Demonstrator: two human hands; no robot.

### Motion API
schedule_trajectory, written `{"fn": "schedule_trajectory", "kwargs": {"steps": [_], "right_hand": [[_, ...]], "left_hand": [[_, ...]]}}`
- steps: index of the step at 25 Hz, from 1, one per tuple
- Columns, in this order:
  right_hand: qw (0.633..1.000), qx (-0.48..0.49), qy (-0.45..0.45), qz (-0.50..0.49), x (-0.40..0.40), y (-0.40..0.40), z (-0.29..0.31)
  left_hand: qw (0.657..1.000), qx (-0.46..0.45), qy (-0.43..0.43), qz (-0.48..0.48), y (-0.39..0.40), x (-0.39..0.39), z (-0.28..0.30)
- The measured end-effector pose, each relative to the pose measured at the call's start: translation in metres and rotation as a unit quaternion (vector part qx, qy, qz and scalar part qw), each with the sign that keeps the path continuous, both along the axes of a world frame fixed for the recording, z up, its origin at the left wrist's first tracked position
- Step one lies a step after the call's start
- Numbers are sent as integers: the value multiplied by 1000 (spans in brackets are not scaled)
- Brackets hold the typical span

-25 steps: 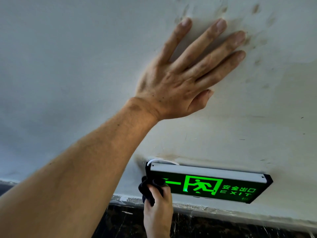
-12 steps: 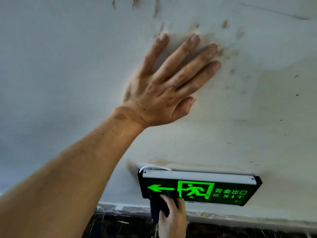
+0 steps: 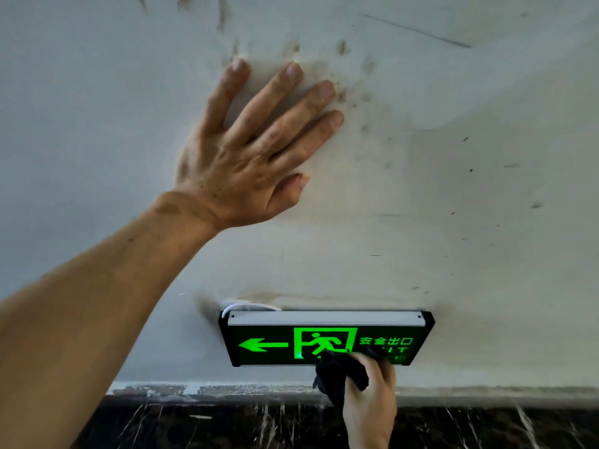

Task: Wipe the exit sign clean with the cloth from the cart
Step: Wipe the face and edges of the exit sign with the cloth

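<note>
The lit green exit sign (image 3: 324, 340) is mounted low on the white wall, with a left arrow, a running figure and green lettering on a black face. My right hand (image 3: 372, 406) reaches up from below and is shut on a dark cloth (image 3: 340, 372). The cloth is pressed against the sign's lower edge, right of the middle, and covers part of the lettering. My left hand (image 3: 252, 150) lies flat on the wall well above the sign, fingers spread, holding nothing.
The white wall (image 3: 470, 222) has dark smudges around my left fingertips and scattered marks to the right. A white cable (image 3: 249, 306) loops out at the sign's top left corner. Dark marble skirting (image 3: 227, 426) runs along the bottom below the sign.
My right hand has slid the cloth rightward along the sign, from its left end to right of the middle. The arrow and running figure are now uncovered. My left hand stays flat on the wall.
</note>
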State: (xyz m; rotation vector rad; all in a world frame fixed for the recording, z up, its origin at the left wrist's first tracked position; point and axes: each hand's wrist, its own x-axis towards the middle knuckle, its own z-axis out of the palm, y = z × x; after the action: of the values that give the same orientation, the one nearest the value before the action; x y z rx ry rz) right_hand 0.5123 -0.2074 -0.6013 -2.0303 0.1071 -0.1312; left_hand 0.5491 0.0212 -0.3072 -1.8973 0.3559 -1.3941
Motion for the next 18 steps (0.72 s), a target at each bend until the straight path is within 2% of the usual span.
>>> {"fn": "schedule_trajectory", "kwargs": {"steps": [10, 18], "right_hand": [[986, 94, 92, -106, 30, -46, 7], [984, 116, 76, -110, 32, -50, 16]], "left_hand": [[1000, 8, -7, 1, 1, 0, 1], [1000, 7, -3, 6, 1, 2, -1]]}}
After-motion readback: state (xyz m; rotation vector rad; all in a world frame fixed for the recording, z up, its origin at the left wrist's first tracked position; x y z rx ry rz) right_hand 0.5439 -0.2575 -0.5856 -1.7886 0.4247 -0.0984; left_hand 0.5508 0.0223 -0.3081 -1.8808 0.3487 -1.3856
